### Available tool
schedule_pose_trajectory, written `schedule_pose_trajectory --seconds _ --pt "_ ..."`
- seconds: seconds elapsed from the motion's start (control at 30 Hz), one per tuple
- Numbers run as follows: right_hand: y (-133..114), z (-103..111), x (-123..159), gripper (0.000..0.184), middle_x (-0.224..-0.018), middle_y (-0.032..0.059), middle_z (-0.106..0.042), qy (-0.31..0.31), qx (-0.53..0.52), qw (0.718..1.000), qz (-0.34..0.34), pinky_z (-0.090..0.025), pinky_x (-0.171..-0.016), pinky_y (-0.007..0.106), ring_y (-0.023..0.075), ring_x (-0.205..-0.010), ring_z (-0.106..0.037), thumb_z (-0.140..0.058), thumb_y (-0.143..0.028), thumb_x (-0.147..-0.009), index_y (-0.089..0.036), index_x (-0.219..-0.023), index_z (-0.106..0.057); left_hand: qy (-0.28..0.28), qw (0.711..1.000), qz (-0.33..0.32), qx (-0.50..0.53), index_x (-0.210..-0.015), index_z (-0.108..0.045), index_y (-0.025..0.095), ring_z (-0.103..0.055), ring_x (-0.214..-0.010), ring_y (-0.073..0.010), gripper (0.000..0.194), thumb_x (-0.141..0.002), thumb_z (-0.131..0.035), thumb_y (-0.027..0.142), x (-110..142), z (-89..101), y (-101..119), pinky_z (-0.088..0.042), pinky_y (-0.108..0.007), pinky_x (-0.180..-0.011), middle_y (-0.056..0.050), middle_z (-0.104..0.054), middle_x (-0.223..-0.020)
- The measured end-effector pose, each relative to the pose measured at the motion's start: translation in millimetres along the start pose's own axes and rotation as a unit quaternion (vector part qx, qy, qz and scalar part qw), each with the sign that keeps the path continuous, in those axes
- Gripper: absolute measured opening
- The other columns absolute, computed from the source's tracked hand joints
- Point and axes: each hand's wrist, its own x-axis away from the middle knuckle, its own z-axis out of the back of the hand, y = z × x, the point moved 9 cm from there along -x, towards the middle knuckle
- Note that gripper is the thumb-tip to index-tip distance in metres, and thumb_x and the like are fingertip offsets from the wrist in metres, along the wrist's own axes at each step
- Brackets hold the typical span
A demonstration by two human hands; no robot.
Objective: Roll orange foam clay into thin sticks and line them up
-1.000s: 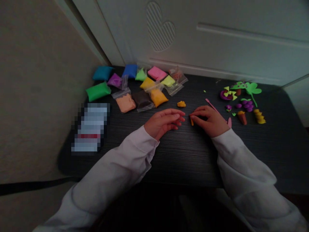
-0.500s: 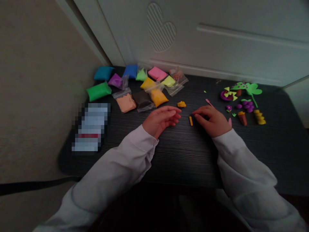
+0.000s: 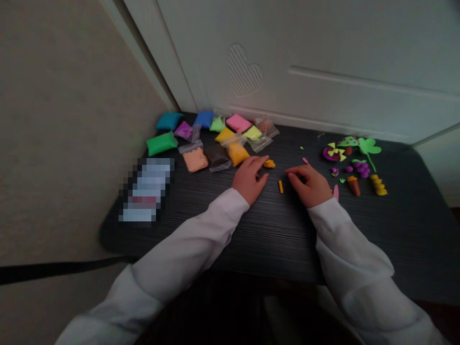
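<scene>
My left hand (image 3: 250, 179) is palm down over the dark table, its thumb apart from its fingers and nothing in it. Its fingertips reach to the edge of a small orange-yellow lump of modelling clay (image 3: 270, 164); I cannot tell whether they touch it. A short orange clay strip (image 3: 281, 187) lies on the table between my hands. Just right of the strip, my right hand (image 3: 309, 185) has its thumb and forefinger tips brought close together, the other fingers curled. Whether anything tiny sits in that pinch is too small to make out.
Bags of coloured clay, such as a peach one (image 3: 195, 160) and a green one (image 3: 162, 143), lie at the back left. A blurred phone (image 3: 147, 189) is at the left. Pink tools (image 3: 335, 192) and clay models, including purple grapes (image 3: 361, 168), are at the right. A white door (image 3: 323, 100) stands behind.
My left hand has turned palm down and come to the orange-yellow lump. My right hand keeps its curled pose beside the strip. The whole view has shifted slightly.
</scene>
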Motion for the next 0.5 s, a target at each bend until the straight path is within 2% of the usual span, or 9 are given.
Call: schedule_pose_trajectory --seconds 0.1,0.17,0.23,0.33,0.4,0.5 --pt "0 0 0 0.018 -0.083 0.0043 -0.065 0.009 -0.017 1.0 0.005 -0.044 -0.08 0.039 0.0196 -0.083 -0.058 -0.048 -0.027 -0.077 -0.021 -0.083 -0.064 -0.013 0.998 -0.029 -0.052 -0.118 -0.05 0.017 -0.047 -0.1 -0.0205 0.045 -0.073 -0.052 0.017 -12 -13.5 2 -0.037 -0.033 -0.088 -0.009 -0.051 -0.113" --pt "-1 1 0 0.018 -0.081 0.0042 -0.064 0.016 -0.025 0.999 0.011 -0.045 -0.079 0.038 0.0188 -0.08 -0.059 -0.049 -0.027 -0.077 -0.021 -0.083 -0.064 -0.028 0.997 -0.032 -0.071 -0.108 -0.057 0.017 -0.047 -0.1 -0.0223 0.035 -0.074 -0.051 0.019 -19 -21.5 1 -0.034 -0.035 -0.091 -0.009 -0.057 -0.103" --pt "-2 2 0 0.018 -0.081 0.0041 -0.064 0.028 -0.033 0.999 0.015 -0.047 -0.076 0.037 0.0172 -0.075 -0.059 -0.049 -0.028 -0.077 -0.021 -0.085 -0.063 -0.02 0.998 -0.021 -0.059 -0.098 -0.062 0.017 -0.05 -0.095 -0.0227 0.027 -0.075 -0.052 0.023 -24 -21.5 -1 -0.034 -0.036 -0.09 -0.009 -0.06 -0.096" --pt "-6 7 2 0.021 -0.085 0.0042 -0.064 0.052 -0.046 0.997 0.018 -0.048 -0.075 0.036 0.0156 -0.073 -0.059 -0.049 -0.029 -0.078 -0.021 -0.092 -0.061 -0.008 1.0 0.013 0.023 -0.093 -0.064 0.018 -0.054 -0.083 -0.0193 0.025 -0.072 -0.057 0.03 -22 -15.1 -3 -0.039 -0.034 -0.082 -0.007 -0.062 -0.091" --pt "-13 9 3 0.023 -0.089 0.0036 -0.064 0.059 -0.057 0.996 0.032 -0.047 -0.079 0.036 0.0154 -0.076 -0.059 -0.05 -0.029 -0.078 -0.022 -0.097 -0.059 -0.041 0.991 0.054 0.111 -0.092 -0.064 0.018 -0.055 -0.074 -0.016 0.028 -0.069 -0.06 0.034 -18 -17.1 -6 -0.043 -0.03 -0.074 -0.006 -0.062 -0.089" --pt "-27 10 6 0.024 -0.091 0.0032 -0.064 0.051 -0.073 0.993 0.08 -0.046 -0.082 0.035 0.0153 -0.082 -0.059 -0.051 -0.027 -0.078 -0.023 -0.101 -0.058 -0.082 0.962 0.116 0.231 -0.086 -0.063 0.015 -0.057 -0.073 -0.0134 0.027 -0.066 -0.063 0.034 -12 -20.8 -10 -0.044 -0.026 -0.072 -0.004 -0.064 -0.083"
